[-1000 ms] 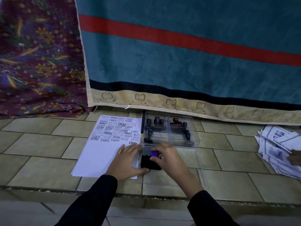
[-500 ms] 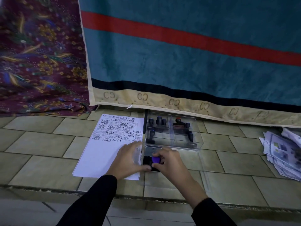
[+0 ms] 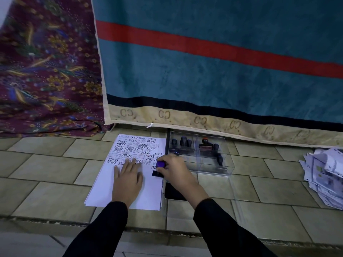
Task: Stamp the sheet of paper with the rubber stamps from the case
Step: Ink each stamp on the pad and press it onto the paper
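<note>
A white sheet of paper (image 3: 111, 190) lies on the tiled floor, its far half covered with black stamped words. My left hand (image 3: 128, 178) rests flat on it, fingers spread. My right hand (image 3: 176, 172) grips a rubber stamp with a purple knob (image 3: 160, 164); its black base (image 3: 156, 173) sits on the paper's right edge. To the right stands the clear plastic case (image 3: 227, 164) with several dark stamps (image 3: 182, 141) inside. A black ink pad (image 3: 173, 193) lies under my right wrist, partly hidden.
A teal cloth with a red stripe (image 3: 222, 71) hangs behind the case, and a maroon patterned cloth (image 3: 46, 71) hangs to its left. A loose pile of printed papers (image 3: 323, 175) lies at the far right. The case's clear lid (image 3: 200, 210) lies open toward me.
My right hand has carried the purple-knobbed stamp from the ink pad leftward onto the paper's right edge. My left hand has slid from the paper's edge to its middle.
</note>
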Tool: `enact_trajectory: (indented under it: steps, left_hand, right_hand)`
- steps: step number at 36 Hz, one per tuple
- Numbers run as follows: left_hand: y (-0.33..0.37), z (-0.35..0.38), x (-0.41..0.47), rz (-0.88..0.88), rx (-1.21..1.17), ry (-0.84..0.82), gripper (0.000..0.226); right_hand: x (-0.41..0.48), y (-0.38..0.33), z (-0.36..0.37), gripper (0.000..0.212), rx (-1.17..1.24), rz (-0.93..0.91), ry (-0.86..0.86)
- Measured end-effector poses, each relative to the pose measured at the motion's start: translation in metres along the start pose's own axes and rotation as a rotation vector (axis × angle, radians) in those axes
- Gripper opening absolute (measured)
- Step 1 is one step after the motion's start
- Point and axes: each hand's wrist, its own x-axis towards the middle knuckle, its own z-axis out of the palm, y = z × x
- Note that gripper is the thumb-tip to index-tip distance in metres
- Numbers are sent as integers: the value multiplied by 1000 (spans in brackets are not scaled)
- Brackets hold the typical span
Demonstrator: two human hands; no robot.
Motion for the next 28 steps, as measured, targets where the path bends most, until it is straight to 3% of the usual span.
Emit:
enact_trajectory:
  steps: [8,28]
  left_hand:
    - [-1,0,1,-15,22,-19,45]
    - [5,1,4,-54,23,12,41]
  right_hand:
    - [7,3,13,32,-70,0,-77]
    - [4,2,22,26,-91,-7,-40]
